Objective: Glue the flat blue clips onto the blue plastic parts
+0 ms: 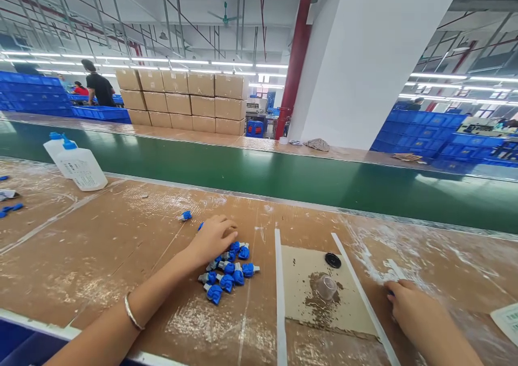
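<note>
My left hand (pixel 212 239) curls over the blue plastic fittings (pixel 229 274); my right hand (pixel 408 306) sits half-closed beside the white strip (pixel 366 296). Neither grip is certain. Brown bench (pixel 101 247) lies open toward 9 o'clock.

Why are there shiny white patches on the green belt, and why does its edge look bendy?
In the head view, the ceiling strip lights bounce off the smooth green conveyor belt as pale glare, while the wide lens makes the belt's long edge look curved.
</note>
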